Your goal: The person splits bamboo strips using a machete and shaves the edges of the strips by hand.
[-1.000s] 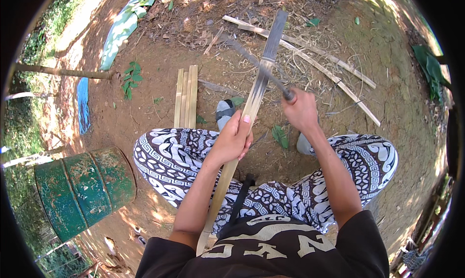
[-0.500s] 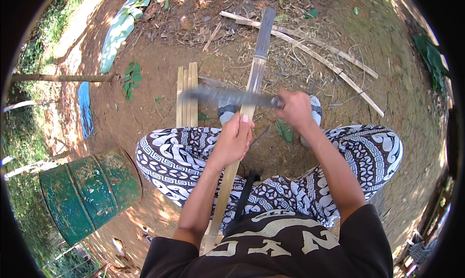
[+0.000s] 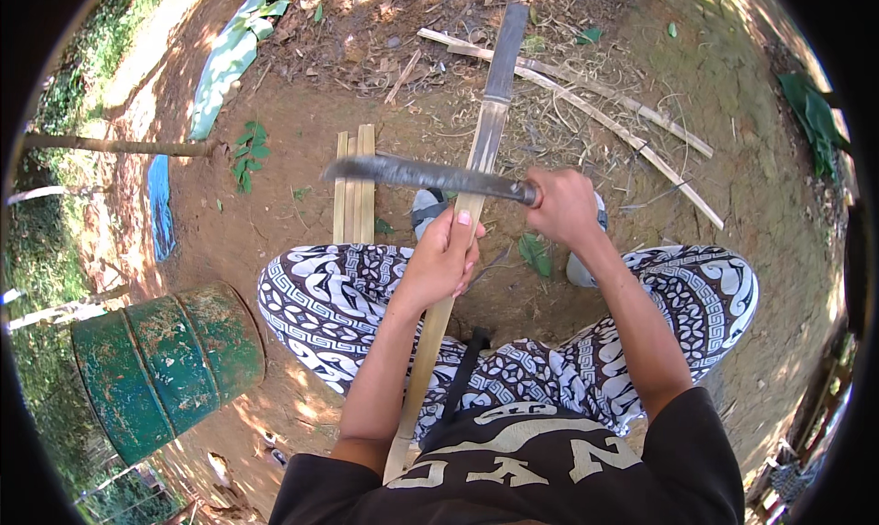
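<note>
My left hand (image 3: 443,256) is wrapped round a long bamboo strip (image 3: 496,127), thumb on top. The strip runs from my lap out over the ground, with a dark far end and a node partway along. In my right hand (image 3: 562,205) I grip a machete (image 3: 426,176) by its handle. Its curved, worn blade points left and lies across the strip, just beyond my left thumb. From above I cannot tell how deep the edge bites, if at all.
Several cut bamboo slats (image 3: 354,186) lie left of my foot. Long thin strips (image 3: 632,136) cross shavings at the far right. A rusty green drum (image 3: 169,369) lies beyond my left knee. A thin pole (image 3: 114,145) and blue cloth (image 3: 160,209) are farther left.
The machete, blurred before, now shows sharply, its blade tip a little farther left and slightly higher. My left hand keeps its place on the bamboo strip.
</note>
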Demonstrator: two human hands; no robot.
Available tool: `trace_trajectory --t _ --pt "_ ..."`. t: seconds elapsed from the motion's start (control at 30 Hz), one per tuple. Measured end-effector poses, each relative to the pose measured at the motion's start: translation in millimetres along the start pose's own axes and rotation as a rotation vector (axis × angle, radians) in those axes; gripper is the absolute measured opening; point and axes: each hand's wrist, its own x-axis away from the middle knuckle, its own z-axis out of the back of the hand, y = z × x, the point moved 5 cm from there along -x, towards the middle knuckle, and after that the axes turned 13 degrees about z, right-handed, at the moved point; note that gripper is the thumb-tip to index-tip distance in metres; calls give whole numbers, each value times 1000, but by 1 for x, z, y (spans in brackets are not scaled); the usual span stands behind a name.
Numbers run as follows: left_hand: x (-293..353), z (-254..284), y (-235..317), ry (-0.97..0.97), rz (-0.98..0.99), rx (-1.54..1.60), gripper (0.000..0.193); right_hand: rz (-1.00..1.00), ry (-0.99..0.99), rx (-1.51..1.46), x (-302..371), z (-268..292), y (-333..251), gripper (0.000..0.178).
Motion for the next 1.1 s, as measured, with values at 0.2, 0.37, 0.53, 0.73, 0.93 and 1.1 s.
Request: trace_trajectory --t 0.2,0.37,0.53,0.73,0.93,1.1 --pt "3 4 -2 34 22 -2 38 59 -49 13 7 -17 -5 15" --pt "4 1 -6 4 9 -28 38 58 -87 26 7 -17 -2 20" --pt "2 -4 -14 -29 6 20 33 52 18 34 11 -27 18 18" --pt "6 2 -28 -65 116 60 33 -590 23 234 7 2 128 16" --pt "-9 4 -11 -22 65 162 34 -364 170 -59 -9 22 60 16" --pt "-1 3 -1 -19 2 106 36 -42 -86 -22 1 -5 -2 11"
